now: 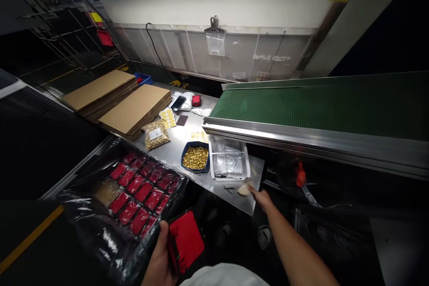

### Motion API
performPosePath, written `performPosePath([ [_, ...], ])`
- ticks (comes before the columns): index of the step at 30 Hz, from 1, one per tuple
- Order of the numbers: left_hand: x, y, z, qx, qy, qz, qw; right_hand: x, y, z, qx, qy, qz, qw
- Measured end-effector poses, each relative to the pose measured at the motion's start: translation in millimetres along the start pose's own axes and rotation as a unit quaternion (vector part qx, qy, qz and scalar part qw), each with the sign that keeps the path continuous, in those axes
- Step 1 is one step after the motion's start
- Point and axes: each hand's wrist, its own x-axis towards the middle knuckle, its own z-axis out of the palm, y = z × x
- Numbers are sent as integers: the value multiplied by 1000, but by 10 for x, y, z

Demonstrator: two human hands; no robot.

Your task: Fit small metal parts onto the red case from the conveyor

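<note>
A smooth, plastic-like finish is being shown by the near red case (188, 241). On the near left, red packets (144, 191) are being covered by glossy clear film and surrounded by a shiny black plastic liner (107, 237). Bare metal is being displayed by the table (176, 152), matt cardboard by the far-left sheets (136, 107), ribbed green material by the right-hand belt (318, 103).

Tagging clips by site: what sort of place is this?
Likely a factory packing station: a green conveyor belt beside a metal table, stacked flat cardboard, and a plastic-lined container of bagged red items.
</note>
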Motion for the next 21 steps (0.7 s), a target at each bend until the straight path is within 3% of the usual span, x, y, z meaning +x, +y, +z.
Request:
performPosePath([
  [4,-95,106,122,-71,24,-14,997,-74,218,-273,102,-54,31,993],
  [7,-119,161,186,-92,-1,-15,996,-311,237,-483,164,-57,22,985],
  [11,-81,159,243,-86,-77,-25,993,-1129,-87,-558,197,-102,-58,973],
  [14,-27,113,303,-67,-129,-44,988,-1953,-505,-479,152,-148,-199,957],
  [15,-12,95,326,-67,-145,-53,986,-2192,-645,-443,140,-179,-272,935],
  [17,0,64,373,-77,-170,-68,980,-2545,-883,-380,91,-260,-423,863],
  [19,-12,47,417,-83,-181,-78,977,-2721,-1046,-337,53,-294,-524,798],
  [21,-42,44,457,-76,-180,-78,978,-2772,-1128,-313,32,-270,-553,788],
])
